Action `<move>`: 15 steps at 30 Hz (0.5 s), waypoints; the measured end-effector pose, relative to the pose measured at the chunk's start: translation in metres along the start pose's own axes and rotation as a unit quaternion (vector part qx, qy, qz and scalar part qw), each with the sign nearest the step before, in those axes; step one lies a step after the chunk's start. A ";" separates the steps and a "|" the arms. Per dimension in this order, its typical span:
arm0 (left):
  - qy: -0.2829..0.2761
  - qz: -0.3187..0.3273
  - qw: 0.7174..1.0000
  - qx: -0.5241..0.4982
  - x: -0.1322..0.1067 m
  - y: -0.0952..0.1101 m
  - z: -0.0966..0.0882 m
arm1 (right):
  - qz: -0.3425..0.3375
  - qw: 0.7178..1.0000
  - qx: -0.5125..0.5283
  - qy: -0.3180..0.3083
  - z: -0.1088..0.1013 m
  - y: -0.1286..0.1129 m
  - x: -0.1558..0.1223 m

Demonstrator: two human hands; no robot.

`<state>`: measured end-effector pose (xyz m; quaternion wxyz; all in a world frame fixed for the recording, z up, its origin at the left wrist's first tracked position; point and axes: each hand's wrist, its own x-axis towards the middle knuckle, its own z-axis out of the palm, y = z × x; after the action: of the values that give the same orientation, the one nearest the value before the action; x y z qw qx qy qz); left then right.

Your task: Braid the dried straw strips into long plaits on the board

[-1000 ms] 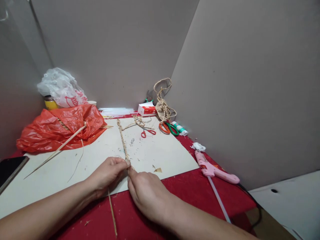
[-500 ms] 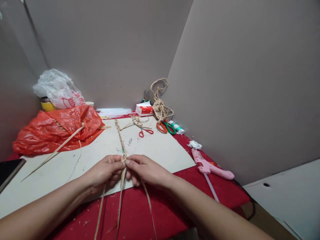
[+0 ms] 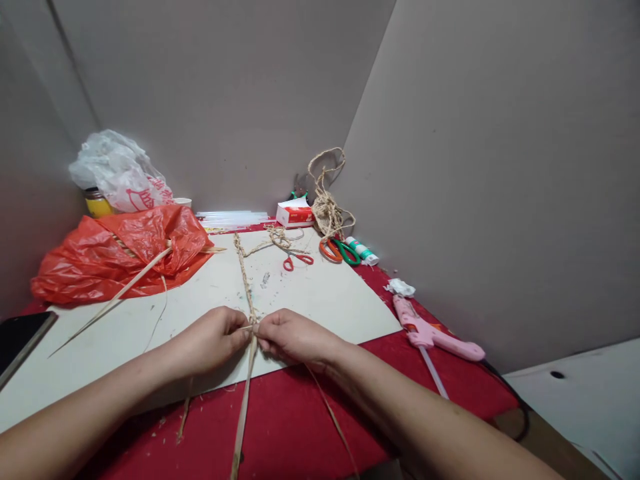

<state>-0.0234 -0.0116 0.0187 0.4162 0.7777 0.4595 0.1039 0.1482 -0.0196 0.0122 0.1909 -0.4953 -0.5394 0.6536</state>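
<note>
A thin braided straw cord runs from the far side of the pale board toward me. My left hand and my right hand meet at its near end, both pinched shut on the straw. Loose flat straw strands hang from my fingers over the red tablecloth, one to the left, one in the middle, one to the right.
A red plastic bag with long straw blades lies at the left, a white bag and a yellow jar behind it. Small red scissors, orange-green scissors, a twine tangle, a glue stick and a pink glue gun lie at the right. A dark phone is far left.
My right hand moved up from below the braid's end to meet the left hand at the same height. The loose strands fanned out below my fingers and shifted.
</note>
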 end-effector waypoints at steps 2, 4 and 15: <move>0.029 -0.011 0.995 0.092 -0.005 0.006 0.000 | 0.001 1.000 0.021 0.021 0.005 0.003 0.000; 0.039 -0.013 0.988 0.151 -0.012 0.015 0.002 | 0.000 0.998 0.055 0.028 0.010 0.005 -0.002; 0.003 -0.010 0.921 0.389 -0.039 0.036 0.043 | 0.013 0.982 0.190 0.011 0.022 0.005 -0.010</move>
<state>0.0011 -0.0754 0.0270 0.0810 0.8732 0.4731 -0.0848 0.1353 -0.0406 0.0104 0.2791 -0.4645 -0.3965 0.7410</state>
